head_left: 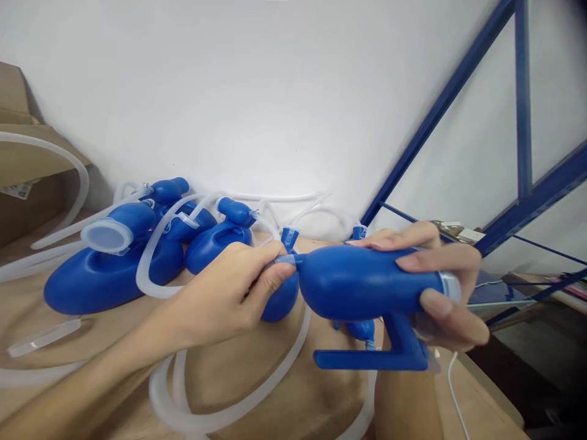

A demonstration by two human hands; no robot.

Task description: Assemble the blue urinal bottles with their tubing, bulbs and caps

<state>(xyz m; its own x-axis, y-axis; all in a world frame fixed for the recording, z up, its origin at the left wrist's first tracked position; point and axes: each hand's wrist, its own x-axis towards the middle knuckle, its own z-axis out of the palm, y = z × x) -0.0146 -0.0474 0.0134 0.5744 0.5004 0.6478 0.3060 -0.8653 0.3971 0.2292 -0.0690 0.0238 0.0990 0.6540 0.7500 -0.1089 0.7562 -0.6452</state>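
Observation:
In my right hand [452, 284] is a blue plastic urinal bottle [362, 281], held sideways above the table with fingers wrapped round its neck. Its translucent cap [450, 286] lies among those fingers, and an L-shaped blue handle [371, 359] hangs below. My left hand [245, 281] is closed, pinching the end of a clear tube [286, 260] at the small nozzle [299, 261] on the bottle's other end. The tube end and nozzle meet there; how far one sits over the other is partly covered by my fingers.
Several similar blue bottles [110, 278] with looping translucent hoses [238, 406] lie on the brown tabletop [257, 360]. A short clear tube piece [44, 338] is at left. Cardboard boxes [36, 153] stand far left, a blue metal rack [440, 116] at right, a white wall behind.

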